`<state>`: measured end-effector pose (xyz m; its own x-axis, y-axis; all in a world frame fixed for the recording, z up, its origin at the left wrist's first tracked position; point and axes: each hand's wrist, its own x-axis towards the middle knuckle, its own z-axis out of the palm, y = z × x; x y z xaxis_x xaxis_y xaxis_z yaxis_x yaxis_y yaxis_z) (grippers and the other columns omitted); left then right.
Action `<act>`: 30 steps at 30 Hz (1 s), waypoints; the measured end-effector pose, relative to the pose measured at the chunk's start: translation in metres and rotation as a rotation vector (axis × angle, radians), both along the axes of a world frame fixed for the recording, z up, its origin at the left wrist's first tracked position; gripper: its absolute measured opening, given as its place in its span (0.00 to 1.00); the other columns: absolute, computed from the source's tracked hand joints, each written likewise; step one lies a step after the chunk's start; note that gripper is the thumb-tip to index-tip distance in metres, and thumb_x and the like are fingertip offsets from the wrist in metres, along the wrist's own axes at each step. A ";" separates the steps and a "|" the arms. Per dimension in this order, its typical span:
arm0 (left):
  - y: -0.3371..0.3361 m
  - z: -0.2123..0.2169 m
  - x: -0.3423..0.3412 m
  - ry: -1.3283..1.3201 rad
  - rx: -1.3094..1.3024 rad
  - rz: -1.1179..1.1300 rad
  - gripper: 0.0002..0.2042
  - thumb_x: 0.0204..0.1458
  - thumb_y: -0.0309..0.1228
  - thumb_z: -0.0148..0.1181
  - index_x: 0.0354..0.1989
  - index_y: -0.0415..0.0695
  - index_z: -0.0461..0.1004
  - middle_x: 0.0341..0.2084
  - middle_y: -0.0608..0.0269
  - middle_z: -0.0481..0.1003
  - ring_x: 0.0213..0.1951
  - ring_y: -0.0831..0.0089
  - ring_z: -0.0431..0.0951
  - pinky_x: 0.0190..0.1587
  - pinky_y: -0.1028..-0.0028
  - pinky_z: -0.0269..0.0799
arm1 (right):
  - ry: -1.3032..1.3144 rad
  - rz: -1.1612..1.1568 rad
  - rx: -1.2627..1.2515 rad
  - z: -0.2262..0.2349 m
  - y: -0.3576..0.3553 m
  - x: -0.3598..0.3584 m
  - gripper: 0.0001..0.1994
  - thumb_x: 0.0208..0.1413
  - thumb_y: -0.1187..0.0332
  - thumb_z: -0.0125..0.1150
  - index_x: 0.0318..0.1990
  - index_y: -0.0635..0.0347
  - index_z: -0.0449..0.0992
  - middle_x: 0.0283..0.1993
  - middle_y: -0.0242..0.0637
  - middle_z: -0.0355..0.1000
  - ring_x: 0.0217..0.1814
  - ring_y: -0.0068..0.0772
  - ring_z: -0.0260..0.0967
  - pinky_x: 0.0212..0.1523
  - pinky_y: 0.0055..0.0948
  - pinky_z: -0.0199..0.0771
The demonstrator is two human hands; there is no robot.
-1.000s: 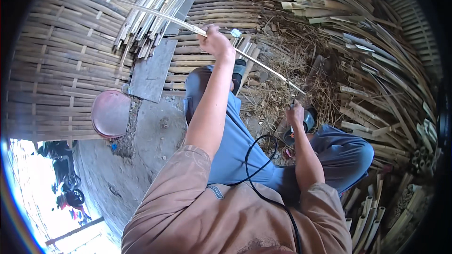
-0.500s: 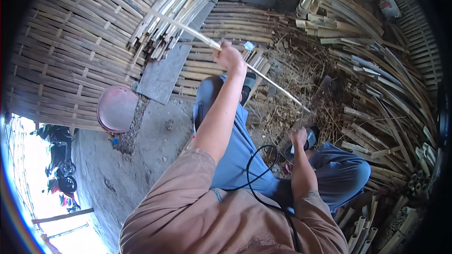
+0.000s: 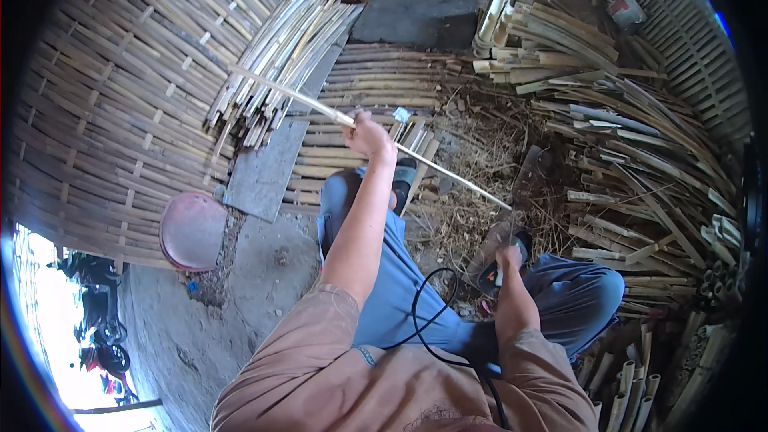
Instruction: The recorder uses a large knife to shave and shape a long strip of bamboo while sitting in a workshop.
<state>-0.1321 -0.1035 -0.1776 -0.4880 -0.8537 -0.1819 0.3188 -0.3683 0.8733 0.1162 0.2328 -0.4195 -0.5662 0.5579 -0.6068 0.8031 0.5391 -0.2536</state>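
Note:
My left hand (image 3: 371,136) is closed around a long pale bamboo strip (image 3: 452,177), which slants across the view from the upper left down to the right. Its lower right end comes down just above my right hand (image 3: 507,258). That hand is closed on a knife-like tool (image 3: 513,232) with a thin grey blade; the blade is blurred and points up toward the strip's end. My knees are bent in blue trousers, with my right foot beside the tool and my left foot (image 3: 405,176) below the strip.
A woven bamboo wall (image 3: 104,136) rises at the left, with a bundle of split strips (image 3: 268,64) leaning there. A reddish basin (image 3: 193,231) sits below. Split bamboo (image 3: 640,144) is heaped at the right. Shavings (image 3: 472,152) cover the middle ground. A black cable (image 3: 416,304) loops over my lap.
The view has tilted, so the scene sits lower and further left. Both hands keep their hold; my right hand has shifted slightly right relative to the strip's end.

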 end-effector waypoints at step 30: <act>0.040 0.023 0.011 0.203 -0.125 -0.306 0.08 0.53 0.28 0.63 0.31 0.39 0.70 0.22 0.65 0.72 0.18 0.76 0.71 0.23 0.72 0.69 | 0.769 0.333 -0.152 0.117 -0.119 -0.036 0.13 0.54 0.65 0.62 0.42 0.64 0.76 0.35 0.57 0.78 0.40 0.64 0.77 0.45 0.54 0.79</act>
<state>-0.1214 -0.0634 -0.1548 -0.7393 -0.6721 0.0411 0.3816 -0.3679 0.8480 0.0802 0.1143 -0.3021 -0.9717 0.2328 -0.0407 0.1831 0.6329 -0.7523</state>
